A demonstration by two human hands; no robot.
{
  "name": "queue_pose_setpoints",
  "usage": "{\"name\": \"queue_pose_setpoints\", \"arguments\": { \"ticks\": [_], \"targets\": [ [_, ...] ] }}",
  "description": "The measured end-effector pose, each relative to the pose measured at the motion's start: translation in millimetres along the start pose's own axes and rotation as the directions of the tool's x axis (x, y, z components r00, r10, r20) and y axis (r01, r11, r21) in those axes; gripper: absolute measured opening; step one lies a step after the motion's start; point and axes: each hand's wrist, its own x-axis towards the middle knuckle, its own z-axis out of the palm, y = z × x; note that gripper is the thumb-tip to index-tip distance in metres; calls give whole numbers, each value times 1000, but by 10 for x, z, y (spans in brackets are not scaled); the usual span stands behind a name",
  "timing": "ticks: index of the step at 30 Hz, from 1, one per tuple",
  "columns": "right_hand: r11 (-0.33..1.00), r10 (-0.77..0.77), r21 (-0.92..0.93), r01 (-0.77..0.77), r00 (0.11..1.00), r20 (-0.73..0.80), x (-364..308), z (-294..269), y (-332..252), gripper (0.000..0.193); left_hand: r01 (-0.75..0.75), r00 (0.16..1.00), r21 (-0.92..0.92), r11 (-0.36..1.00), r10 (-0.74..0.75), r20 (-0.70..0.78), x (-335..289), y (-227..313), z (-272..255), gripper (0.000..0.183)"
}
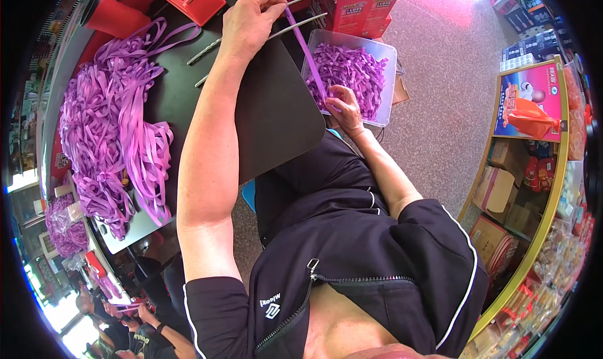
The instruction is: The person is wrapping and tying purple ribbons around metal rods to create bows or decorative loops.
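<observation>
A narrow purple ribbon (pixel 304 48) stretches between my two hands. At the far edge of the dark table (pixel 270 114), my left hand (pixel 250 25) pinches its upper end, over two thin metal rods (pixel 313 19) that jut past the table edge. My right hand (pixel 345 107) holds the lower end between thumb and fingers, at the near rim of a translucent plastic bin (pixel 393 76). Many short purple ribbon pieces (pixel 352 70) fill that bin. On the table's left side lies a large tangled heap of long purple ribbons (pixel 100 133).
A red tool with a pale knob (pixel 191 2) and a red cylindrical container (pixel 113 15) stand at the table's far left. Red cartons (pixel 364 10) are stacked behind the bin. Goods fill a yellow-edged shelf (pixel 546 214) on the right. Another person's arms (pixel 154 321) show at lower left.
</observation>
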Motion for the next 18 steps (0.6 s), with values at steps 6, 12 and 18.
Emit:
{"name": "queue_pose_setpoints", "arguments": {
  "ticks": [6, 12, 18],
  "targets": [
    [960, 243, 133, -246, 969, 34, -225, -70, 1, 11, -11, 999, 166, 986, 17, -31, -15, 38, -6, 26],
    [854, 329, 352, -382, 922, 204, -349, -367, -216, 18, -83, 996, 301, 950, 88, -3, 48, -72, -12, 31],
    [848, 237, 350, -398, 876, 420, -304, -853, -726, 17, -115, 991, 363, 925, 131, -19, 60, -94, -1, 34]
  ]
}}
